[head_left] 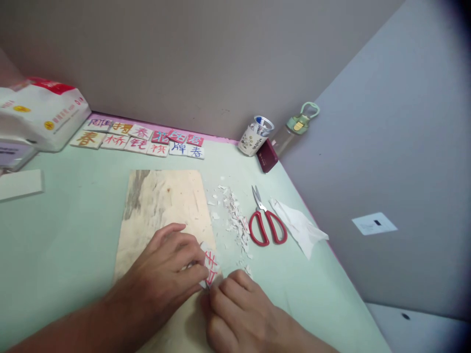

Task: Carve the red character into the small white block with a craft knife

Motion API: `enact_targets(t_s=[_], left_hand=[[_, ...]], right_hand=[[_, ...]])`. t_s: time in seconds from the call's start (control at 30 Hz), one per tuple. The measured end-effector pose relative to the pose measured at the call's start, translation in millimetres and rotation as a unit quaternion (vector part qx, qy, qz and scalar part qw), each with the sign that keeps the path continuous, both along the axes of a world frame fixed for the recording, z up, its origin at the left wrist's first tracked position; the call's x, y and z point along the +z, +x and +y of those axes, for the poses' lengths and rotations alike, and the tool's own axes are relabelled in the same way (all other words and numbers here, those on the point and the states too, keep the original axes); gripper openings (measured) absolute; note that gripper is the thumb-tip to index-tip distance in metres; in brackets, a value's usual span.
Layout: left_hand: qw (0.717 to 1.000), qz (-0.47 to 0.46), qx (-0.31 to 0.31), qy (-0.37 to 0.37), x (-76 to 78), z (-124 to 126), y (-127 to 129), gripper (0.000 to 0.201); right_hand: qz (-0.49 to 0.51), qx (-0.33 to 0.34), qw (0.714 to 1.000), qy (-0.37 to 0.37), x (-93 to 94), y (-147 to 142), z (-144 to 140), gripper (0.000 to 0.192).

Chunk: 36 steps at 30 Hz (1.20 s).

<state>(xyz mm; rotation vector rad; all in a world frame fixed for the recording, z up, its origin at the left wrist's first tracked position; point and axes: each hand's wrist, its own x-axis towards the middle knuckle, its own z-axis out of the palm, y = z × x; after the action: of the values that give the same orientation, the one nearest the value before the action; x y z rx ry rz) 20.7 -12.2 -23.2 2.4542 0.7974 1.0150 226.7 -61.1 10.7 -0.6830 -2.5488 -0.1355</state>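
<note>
A small white tile [211,264] with a red written character lies at the right edge of the wooden board [165,201]. My left hand [176,260] is closed on it, thumb and fingers at its left side. Close against the tile's lower corner is my right hand [239,309], its fingers curled in a fist. A small dark tip shows at the right fingers, but what they hold is hidden. White shavings [235,215] are scattered to the right of the board. Red-handled scissors [263,218] lie beyond them, blades slightly apart.
Two rows of tiles with coloured characters [147,139] line the back, beside a white package [55,117]. A pen-filled can [253,137], a dark red box [267,156] and a bottle [290,130] stand at the back right. Crumpled tissue [300,228] lies right of the scissors.
</note>
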Motion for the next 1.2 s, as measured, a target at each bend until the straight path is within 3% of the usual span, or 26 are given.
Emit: enact_targets(t_s=[0.37,0.67,0.9,0.97,1.0,1.13,1.2], left_hand=[[0.997,-0.001,-0.022,-0.067,2.9,4,-2,0.025],[1.000,0.026,0.004,-0.002,1.7,2,6,0.032],[0.999,0.023,-0.019,0.016,17.3,7,-1,0.027],[0.995,0.081,-0.052,0.005,21.2,12,-8,0.022],[0.997,0.073,-0.024,0.011,21.8,14,-12,0.023],[0.997,0.078,-0.019,0.017,14.9,19,-23,0.020],[0.994,0.099,-0.045,0.032,10.2,18,-25,0.036]], right_hand=[[0.001,0.001,1.000,-0.017,-8.7,5,-1,0.036],[0.020,-0.004,1.000,-0.013,-7.6,1,0,0.039],[0.035,-0.001,0.999,-0.027,-6.5,2,2,0.047],[0.031,0.001,0.999,-0.032,-5.4,2,3,0.046],[0.030,0.001,0.999,-0.033,-5.0,2,3,0.045],[0.030,-0.007,0.999,-0.038,-4.1,1,3,0.045],[0.032,-0.013,0.999,-0.038,-3.5,2,3,0.045]])
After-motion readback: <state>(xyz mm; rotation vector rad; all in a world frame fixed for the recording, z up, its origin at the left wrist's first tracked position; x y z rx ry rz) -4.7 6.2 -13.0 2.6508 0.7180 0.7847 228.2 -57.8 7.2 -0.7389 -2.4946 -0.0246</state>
